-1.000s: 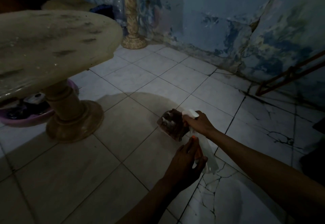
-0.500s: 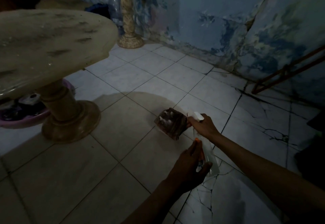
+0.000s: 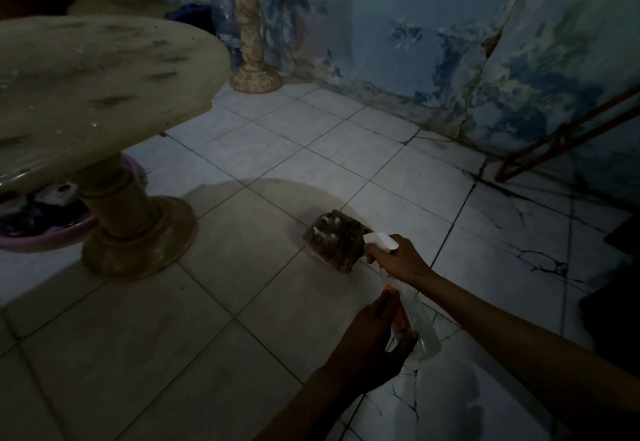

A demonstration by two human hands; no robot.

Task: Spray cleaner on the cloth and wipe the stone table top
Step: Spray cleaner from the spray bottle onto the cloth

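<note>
both hands gripping spray bottle (image 3: 420, 322), cloth (image 3: 334, 244) beside

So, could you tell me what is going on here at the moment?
A person is holding a clear spray bottle with both hands: the right hand at the white trigger head, the left hand around the body. The nozzle points at a brown cloth flecked with white foam. The stone table top looks streaked and unwiped.

purple bowl (image 3: 45, 232) sitting on floor | empty bottle (image 3: 225, 14) standing by wall | stone post (image 3: 250, 24) standing beside it
</note>
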